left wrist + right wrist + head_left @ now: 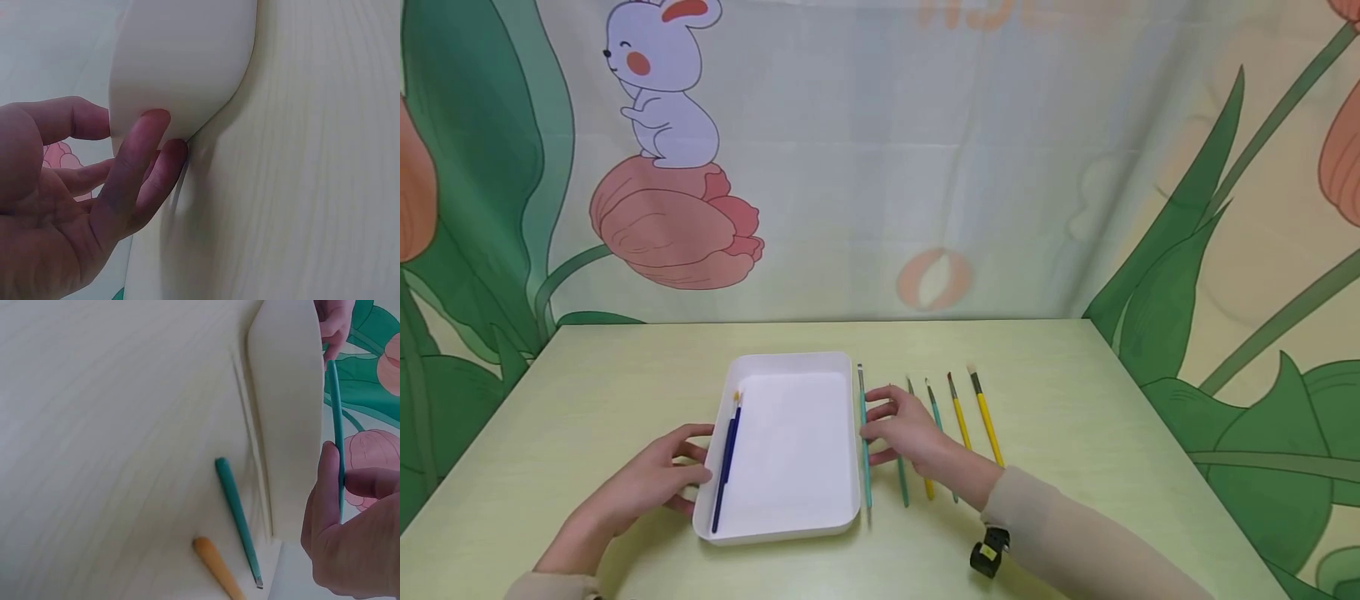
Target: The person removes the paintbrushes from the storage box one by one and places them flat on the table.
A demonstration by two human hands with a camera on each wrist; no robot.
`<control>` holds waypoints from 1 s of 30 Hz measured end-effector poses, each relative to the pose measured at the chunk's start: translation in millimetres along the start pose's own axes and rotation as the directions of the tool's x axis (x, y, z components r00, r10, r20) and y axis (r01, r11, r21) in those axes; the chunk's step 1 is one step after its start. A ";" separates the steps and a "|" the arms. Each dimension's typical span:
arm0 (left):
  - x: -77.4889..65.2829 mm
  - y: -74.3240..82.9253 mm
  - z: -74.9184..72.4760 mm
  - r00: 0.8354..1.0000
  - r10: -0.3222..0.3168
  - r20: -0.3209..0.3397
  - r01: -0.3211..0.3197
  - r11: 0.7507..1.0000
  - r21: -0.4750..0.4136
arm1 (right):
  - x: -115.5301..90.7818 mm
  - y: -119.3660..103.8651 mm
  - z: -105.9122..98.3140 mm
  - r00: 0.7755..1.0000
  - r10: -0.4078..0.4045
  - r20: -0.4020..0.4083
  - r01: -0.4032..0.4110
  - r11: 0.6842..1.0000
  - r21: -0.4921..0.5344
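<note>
In the head view, a white tray [797, 450] has two dark blue paintbrushes [724, 475] lying along its inner left side. My left hand [651, 471] is at the tray's left edge; its fingertips rest against the outer wall, as the left wrist view also shows [81, 181]. Along the tray's right side, my right hand [910, 429] pinches a teal paintbrush [867, 479] between thumb and fingers. In the right wrist view the teal brush handle [336, 406] stands off the table, level with the tray's rim.
Right of the tray lie several more brushes: a green-handled one [903, 483], a teal one [935, 408], and yellow ones [988, 421], partly under my right hand and forearm. A black wrist device [989, 552] hangs by the right sleeve. A printed curtain [865, 167] stands behind the table.
</note>
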State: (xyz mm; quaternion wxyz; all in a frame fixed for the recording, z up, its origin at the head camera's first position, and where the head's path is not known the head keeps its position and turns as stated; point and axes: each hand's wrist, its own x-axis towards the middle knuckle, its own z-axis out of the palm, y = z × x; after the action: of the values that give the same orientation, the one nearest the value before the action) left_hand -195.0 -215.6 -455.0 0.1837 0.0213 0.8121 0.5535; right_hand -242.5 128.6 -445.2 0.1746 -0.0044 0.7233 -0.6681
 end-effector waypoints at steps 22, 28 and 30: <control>-2.5 -0.1 -4.1 1.000 -0.007 -0.006 0.007 1.000 0.010 | 10.7 11.6 0.3 1.000 0.017 -0.019 -0.020 0.981 -0.194; -0.7 0.6 -4.0 1.000 -0.015 -0.006 0.015 1.000 0.009 | 15.9 15.1 2.1 0.999 0.005 -0.040 -0.015 0.968 -0.252; -0.3 1.0 -3.9 1.000 -0.013 -0.004 0.013 1.000 0.010 | 17.4 15.3 2.1 0.999 -0.001 -0.046 -0.011 0.960 -0.281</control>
State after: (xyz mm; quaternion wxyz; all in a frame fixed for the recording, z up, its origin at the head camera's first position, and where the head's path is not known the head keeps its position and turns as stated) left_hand -196.2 -218.8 -452.8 0.1855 0.0158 0.8154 0.5481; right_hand -254.8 124.1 -464.5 0.1575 -0.0123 0.8147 -0.5579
